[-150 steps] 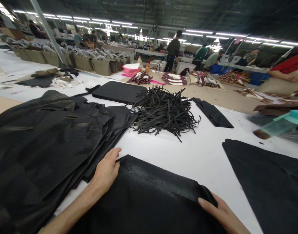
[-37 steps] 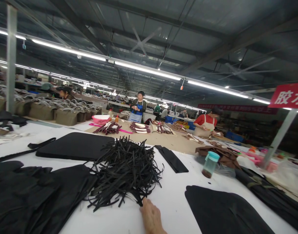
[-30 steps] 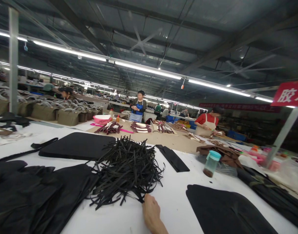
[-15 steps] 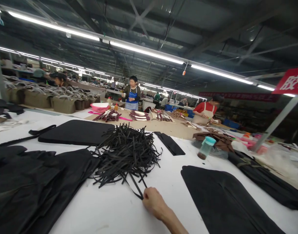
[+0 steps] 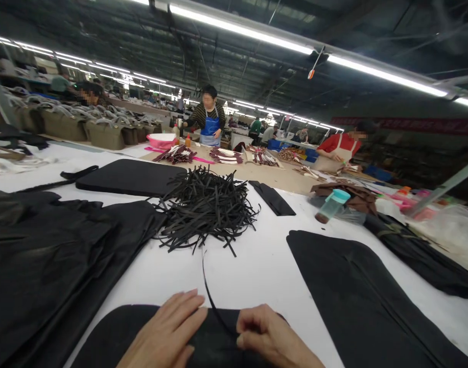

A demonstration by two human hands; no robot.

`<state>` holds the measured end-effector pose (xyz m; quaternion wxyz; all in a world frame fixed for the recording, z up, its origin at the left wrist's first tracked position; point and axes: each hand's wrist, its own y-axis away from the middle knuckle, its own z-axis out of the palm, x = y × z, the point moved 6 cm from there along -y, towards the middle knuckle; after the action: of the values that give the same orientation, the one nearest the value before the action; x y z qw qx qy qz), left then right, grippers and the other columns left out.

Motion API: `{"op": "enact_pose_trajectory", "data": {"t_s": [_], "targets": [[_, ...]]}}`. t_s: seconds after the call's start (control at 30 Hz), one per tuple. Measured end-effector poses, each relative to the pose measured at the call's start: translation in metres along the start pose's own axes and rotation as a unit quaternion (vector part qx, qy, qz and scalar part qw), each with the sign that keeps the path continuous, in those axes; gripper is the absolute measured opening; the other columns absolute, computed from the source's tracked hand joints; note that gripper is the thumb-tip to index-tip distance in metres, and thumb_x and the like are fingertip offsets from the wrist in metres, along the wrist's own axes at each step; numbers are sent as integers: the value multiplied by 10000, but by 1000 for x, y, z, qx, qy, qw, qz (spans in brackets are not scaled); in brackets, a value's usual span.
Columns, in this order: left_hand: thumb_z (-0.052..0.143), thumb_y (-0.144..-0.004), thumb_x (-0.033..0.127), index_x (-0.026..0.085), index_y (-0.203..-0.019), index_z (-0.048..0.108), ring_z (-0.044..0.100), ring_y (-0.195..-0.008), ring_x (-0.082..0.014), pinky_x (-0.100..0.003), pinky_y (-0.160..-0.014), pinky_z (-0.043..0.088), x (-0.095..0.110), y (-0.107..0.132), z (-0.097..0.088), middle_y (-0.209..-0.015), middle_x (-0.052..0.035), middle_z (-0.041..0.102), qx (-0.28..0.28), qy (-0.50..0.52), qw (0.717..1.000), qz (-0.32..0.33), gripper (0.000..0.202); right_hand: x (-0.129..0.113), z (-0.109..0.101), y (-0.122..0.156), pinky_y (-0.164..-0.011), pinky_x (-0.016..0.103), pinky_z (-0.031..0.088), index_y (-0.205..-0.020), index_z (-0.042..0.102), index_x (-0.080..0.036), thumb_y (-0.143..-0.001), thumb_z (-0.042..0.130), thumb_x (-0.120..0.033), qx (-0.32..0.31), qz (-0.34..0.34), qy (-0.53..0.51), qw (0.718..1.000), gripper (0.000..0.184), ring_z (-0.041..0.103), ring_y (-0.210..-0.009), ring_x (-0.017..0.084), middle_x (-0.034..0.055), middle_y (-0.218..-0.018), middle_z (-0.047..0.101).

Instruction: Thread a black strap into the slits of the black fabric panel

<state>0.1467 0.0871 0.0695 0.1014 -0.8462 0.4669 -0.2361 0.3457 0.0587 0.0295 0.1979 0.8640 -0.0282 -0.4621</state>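
Observation:
My left hand (image 5: pixel 165 335) lies flat with fingers stretched out on a black fabric piece (image 5: pixel 115 337) at the near edge of the white table (image 5: pixel 257 266). My right hand (image 5: pixel 270 337) is closed in a pinch on a thin black strip (image 5: pixel 208 289) that curves up from the fabric piece toward the far side. Behind it a heap of black strips (image 5: pixel 207 207) lies on the table.
A stack of black fabric (image 5: pixel 46 255) fills the left. Another black piece (image 5: pixel 356 291) lies to the right, a flat black pad (image 5: pixel 130 176) and a small black piece (image 5: pixel 274 199) behind. A teal-capped jar (image 5: pixel 331 205) lies at right. People work at far tables.
My right hand drew one strip out of the heap and brought it back to the fabric piece. My left hand came into view on the fabric. The camera tilted down.

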Motion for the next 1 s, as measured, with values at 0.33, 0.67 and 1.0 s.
{"op": "enact_pose_trajectory", "data": {"t_s": [0.33, 0.67, 1.0], "targets": [[535, -774, 339, 271, -892, 647, 559, -866, -188, -263, -767, 420, 9, -9, 19, -852, 29, 627, -263, 279, 886, -259, 177, -23, 3, 33, -643, 216, 306, -698, 597, -215, -754, 585, -248, 11, -38, 30, 999, 66, 480, -736, 116, -53, -736, 502], [460, -789, 432, 240, -761, 633, 525, -759, -186, -243, -673, 369, -8, 54, 18, -740, 18, 578, -241, 242, 868, -361, 260, 12, 31, 43, -565, 218, 327, -694, 608, -191, -802, 479, -220, 45, 26, -28, 998, 170, 491, -612, 120, -28, -620, 551], [681, -536, 540, 207, -571, 512, 354, -514, -109, -214, -488, 327, -30, 106, 32, -522, 45, 434, -181, 464, 723, -480, 376, 34, 41, 50, -511, 226, 274, -669, 550, -176, -803, 474, -245, 27, 58, -90, 994, 169, 402, -544, 102, -42, -570, 484]]}}
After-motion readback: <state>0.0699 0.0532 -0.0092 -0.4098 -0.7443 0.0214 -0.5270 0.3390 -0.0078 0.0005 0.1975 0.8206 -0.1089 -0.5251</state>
